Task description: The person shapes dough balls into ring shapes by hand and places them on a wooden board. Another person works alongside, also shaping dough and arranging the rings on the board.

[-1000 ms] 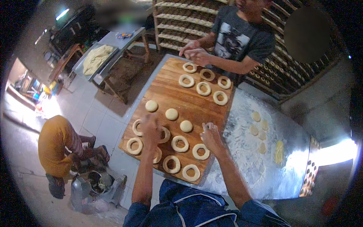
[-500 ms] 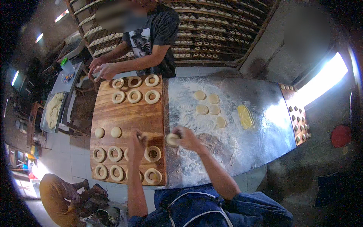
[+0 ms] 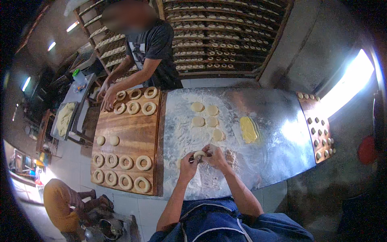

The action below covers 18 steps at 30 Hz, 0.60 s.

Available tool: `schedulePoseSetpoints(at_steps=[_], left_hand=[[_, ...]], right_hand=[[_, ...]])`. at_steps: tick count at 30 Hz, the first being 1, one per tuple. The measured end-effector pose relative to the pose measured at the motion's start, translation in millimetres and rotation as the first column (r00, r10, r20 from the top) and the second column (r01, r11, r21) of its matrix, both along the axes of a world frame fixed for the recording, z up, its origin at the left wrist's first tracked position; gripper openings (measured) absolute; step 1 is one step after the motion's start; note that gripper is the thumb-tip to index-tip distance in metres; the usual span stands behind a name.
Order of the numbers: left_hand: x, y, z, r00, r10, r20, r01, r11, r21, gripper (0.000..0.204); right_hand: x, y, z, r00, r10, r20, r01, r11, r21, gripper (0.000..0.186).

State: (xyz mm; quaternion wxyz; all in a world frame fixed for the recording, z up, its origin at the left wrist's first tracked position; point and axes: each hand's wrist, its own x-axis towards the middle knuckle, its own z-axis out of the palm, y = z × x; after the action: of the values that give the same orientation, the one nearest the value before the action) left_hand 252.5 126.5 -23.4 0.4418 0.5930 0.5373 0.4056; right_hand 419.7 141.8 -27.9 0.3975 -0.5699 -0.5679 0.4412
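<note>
Fingers [image 3: 192,156] of both hands pinch a round dough piece [image 3: 199,154] from either side, left hand [image 3: 188,163] and right hand [image 3: 215,156] curled around it. The dough is roundish, so no long axis shows. It sits just above the floured metal desk [image 3: 262,153], right of the wooden board [image 3: 135,133] carrying dough rings [image 3: 143,162]. Both forearms reach up from the lower edge. Beyond the dough, tray racks [image 3: 225,40] line the wall

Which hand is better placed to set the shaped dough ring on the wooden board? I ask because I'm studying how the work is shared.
Probably the left hand. Both hands grip the dough piece, but the wooden board lies on the person's left, so the right hand would have to cross over.
</note>
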Motion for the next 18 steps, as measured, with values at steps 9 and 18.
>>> schedulePoseSetpoints(at_steps=[9,18], left_hand=[[50,-20,-6,0.836,0.167,0.522,-0.018,0.96,-0.279,0.026],[56,-38,33,0.714,-0.043,0.698,0.335,0.897,-0.287,0.051]], right_hand=[[32,-36,31,0.929,-0.092,-0.358,0.038,0.987,-0.155,0.06],[74,-31,-15,0.62,-0.022,-0.785,-0.318,0.907,-0.277,0.049]])
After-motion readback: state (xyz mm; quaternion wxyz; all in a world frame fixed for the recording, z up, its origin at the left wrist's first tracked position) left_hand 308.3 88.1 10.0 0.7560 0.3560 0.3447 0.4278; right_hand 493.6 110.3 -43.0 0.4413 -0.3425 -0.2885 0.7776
